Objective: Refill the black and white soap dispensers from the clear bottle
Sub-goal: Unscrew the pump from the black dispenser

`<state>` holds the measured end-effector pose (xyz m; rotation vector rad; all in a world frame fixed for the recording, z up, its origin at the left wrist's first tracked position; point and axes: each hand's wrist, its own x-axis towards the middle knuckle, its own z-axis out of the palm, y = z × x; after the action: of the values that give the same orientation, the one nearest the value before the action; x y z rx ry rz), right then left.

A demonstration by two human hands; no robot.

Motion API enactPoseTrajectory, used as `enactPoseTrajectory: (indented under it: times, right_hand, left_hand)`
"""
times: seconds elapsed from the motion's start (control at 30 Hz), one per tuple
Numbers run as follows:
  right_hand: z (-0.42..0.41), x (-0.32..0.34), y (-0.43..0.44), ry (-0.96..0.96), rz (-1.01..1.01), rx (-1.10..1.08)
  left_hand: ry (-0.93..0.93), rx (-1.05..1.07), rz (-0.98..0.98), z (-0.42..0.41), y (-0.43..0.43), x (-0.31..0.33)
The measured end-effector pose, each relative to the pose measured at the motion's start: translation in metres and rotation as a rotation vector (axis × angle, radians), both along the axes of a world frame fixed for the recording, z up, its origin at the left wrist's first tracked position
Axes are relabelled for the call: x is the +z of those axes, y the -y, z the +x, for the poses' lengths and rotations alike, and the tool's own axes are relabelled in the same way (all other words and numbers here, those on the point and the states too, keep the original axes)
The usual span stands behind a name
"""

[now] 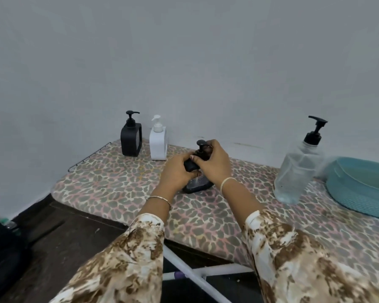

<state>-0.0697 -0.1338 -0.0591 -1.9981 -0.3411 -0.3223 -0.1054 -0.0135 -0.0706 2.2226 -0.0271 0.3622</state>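
Note:
A black dispenser [196, 185] stands mid-board between my hands. My left hand [177, 171] grips its body, and my right hand [214, 161] grips its black pump top. Most of the dispenser is hidden by my fingers. A second black dispenser [131, 138] and a white dispenser [158, 142] stand upright side by side against the wall at the back left. The large clear bottle [295, 169] with a black pump stands upright to the right, apart from my hands.
Everything rests on an ironing board with a leopard-print cover [118, 189]. A teal woven basket [363, 186] lies at the right edge behind the clear bottle. A dark wooden surface [59, 237] is at lower left, and white board legs [195, 274] show below.

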Motion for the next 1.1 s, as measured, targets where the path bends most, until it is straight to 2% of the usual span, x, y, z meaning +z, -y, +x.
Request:
enactPoseTrajectory:
  times: [0.17, 0.37, 0.63, 0.83, 0.97, 1.1]
  right_hand:
    - [0.0, -0.004, 0.009, -0.084, 0.123, 0.149]
    - [0.006, -0.004, 0.013, -0.043, 0.17, 0.032]
    - [0.013, -0.008, 0.015, -0.128, 0.205, 0.171]
    - [0.013, -0.008, -0.007, -0.029, 0.114, 0.013]
    - [0.01, -0.005, 0.0, 0.043, 0.122, -0.078]
    - [0.008, -0.005, 0.007, -0.001, 0.177, -0.02]
  left_hand:
    - [-0.012, -0.016, 0.017, 0.002, -0.002, -0.002]
    - [-0.04, -0.014, -0.014, 0.006, -0.003, -0.005]
    - [-0.036, 0.017, -0.027, 0.007, -0.005, -0.005]
    - [-0.039, 0.041, -0.068, 0.007, -0.004, -0.008]
    - [-0.04, 0.036, -0.059, 0.009, -0.005, -0.009]
    - [-0.049, 0.036, -0.047, 0.009, -0.006, -0.008]
